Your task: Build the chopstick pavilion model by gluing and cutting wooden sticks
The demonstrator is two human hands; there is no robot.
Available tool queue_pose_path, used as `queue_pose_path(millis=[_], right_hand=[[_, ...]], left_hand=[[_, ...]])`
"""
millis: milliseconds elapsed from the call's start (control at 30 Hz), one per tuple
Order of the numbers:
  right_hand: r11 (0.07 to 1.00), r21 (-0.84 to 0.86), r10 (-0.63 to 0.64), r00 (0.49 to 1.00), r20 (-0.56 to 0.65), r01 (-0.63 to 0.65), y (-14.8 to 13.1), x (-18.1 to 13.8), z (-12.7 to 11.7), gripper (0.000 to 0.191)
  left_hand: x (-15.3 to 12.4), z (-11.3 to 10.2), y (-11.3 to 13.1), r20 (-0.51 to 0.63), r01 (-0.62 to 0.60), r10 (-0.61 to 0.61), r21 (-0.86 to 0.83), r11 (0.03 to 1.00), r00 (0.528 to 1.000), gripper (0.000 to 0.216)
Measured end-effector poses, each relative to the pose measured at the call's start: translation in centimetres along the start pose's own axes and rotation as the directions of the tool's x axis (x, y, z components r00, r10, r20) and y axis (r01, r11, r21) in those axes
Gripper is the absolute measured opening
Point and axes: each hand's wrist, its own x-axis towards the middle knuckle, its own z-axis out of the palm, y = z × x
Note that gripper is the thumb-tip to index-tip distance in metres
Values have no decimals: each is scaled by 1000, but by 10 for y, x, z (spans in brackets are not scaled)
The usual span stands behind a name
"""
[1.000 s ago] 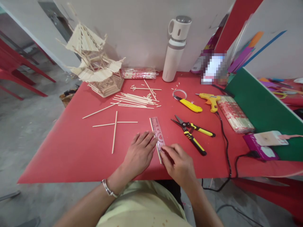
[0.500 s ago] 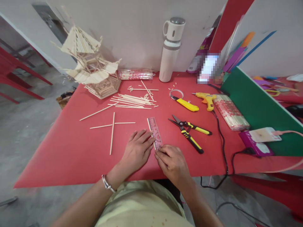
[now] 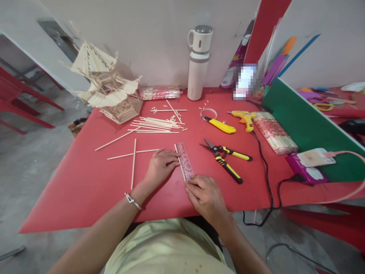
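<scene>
A clear ruler with pink markings (image 3: 185, 155) lies on the red tabletop in front of me, and a thin wooden stick (image 3: 177, 150) runs along its left edge. My right hand (image 3: 203, 194) pinches the near end of the ruler, with its fingertips also at the stick's near end. On the left side, my left hand (image 3: 162, 163) rests low over the table with fingers stretched out. Its fingertips and thumb touch the stick's side about midway. Left of that hand, two loose sticks cross, an upright one (image 3: 134, 163) and a flatter one (image 3: 119, 156).
Beyond are a pile of sticks (image 3: 155, 125), a wooden-stick pagoda model (image 3: 122, 108) and a bottle (image 3: 197, 76). To the right lie pliers-like cutters (image 3: 225, 158), a yellow utility knife (image 3: 221, 125), a glue gun (image 3: 245, 118) with a black cord (image 3: 265, 163), and packed sticks (image 3: 275, 133).
My left hand has slid left off the ruler's face to the stick's side, uncovering more of the ruler. My right hand keeps its pinch. The camera view has shifted slightly.
</scene>
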Motion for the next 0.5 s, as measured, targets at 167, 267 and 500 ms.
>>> queue_pose_path(millis=[167, 267, 500], right_hand=[[1000, 11, -12, 1000, -3, 12, 1, 0, 0, 17], [999, 31, -5, 1000, -24, 6, 1, -1, 1, 16], [999, 39, 4, 1000, -13, -3, 0, 0, -1, 14]], left_hand=[[1, 2, -3, 18, 23, -22, -25, 999, 1000, 13], [0, 2, -3, 11, 39, -39, -49, 998, 999, 10], [0, 3, -3, -3, 40, -40, -63, 997, 999, 6]])
